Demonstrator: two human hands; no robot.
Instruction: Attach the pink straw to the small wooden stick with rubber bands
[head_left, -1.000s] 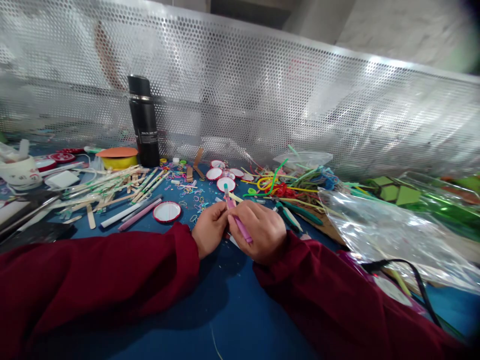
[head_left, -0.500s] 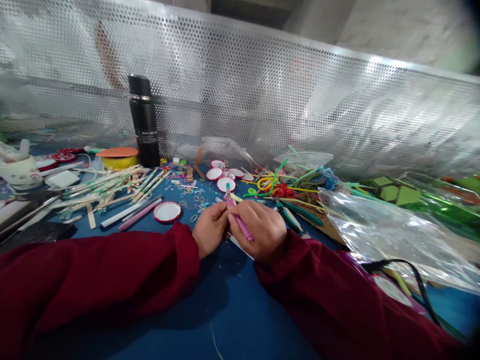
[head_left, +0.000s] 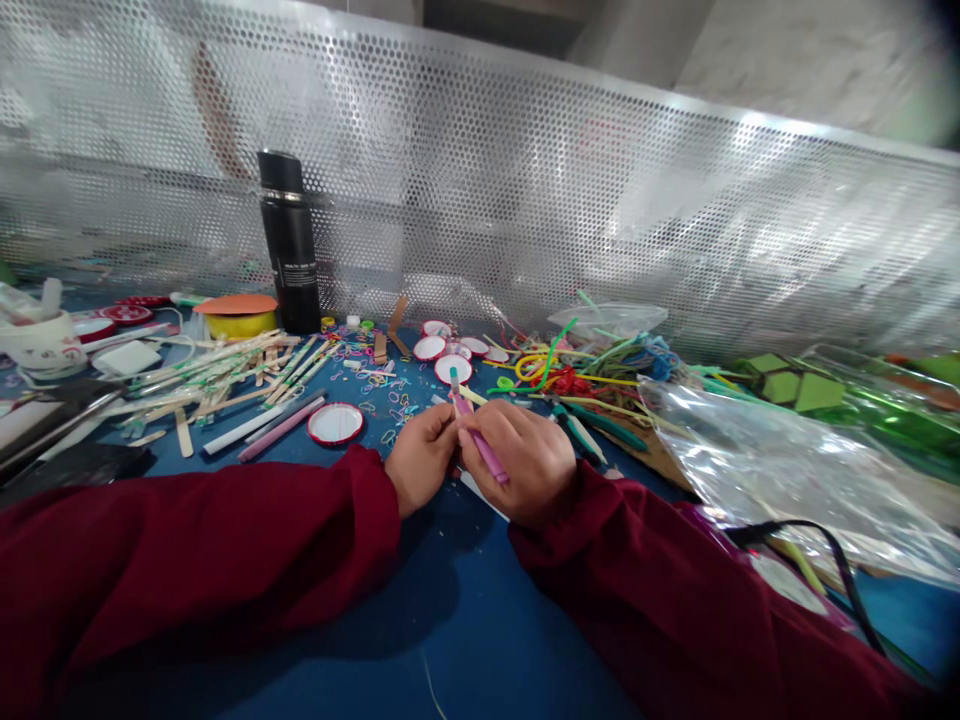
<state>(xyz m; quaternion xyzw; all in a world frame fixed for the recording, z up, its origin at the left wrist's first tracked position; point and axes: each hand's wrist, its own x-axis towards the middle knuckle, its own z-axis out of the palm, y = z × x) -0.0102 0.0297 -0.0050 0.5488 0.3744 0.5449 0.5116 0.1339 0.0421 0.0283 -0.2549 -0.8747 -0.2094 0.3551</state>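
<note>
My right hand (head_left: 521, 455) is closed around a slim purple pen-shaped stick (head_left: 489, 455) with a teal tip, which points away from me. Against it, my left hand (head_left: 421, 452) is closed in a pinch, its thumb and forefinger meeting my right fingers. Whatever lies between the left fingertips is hidden. Just beyond the teal tip rests a white round lid (head_left: 454, 370) with a red rim, in a cluster of similar lids. A white strip (head_left: 484, 495) shows on the blue table below my right hand. A single red-rimmed lid (head_left: 335, 424) lies left of my hands.
A black bottle (head_left: 291, 250) stands before the perforated metal screen (head_left: 480, 200). Wooden sticks (head_left: 217, 375), pens and a white cup (head_left: 43, 345) occupy the left. Colourful cords (head_left: 592, 365), green-handled pliers (head_left: 577, 435) and a clear plastic bag (head_left: 780, 470) lie to the right.
The teal tip of the purple stick has shifted very slightly to the left. Both hands otherwise stay in nearly the same place and grip.
</note>
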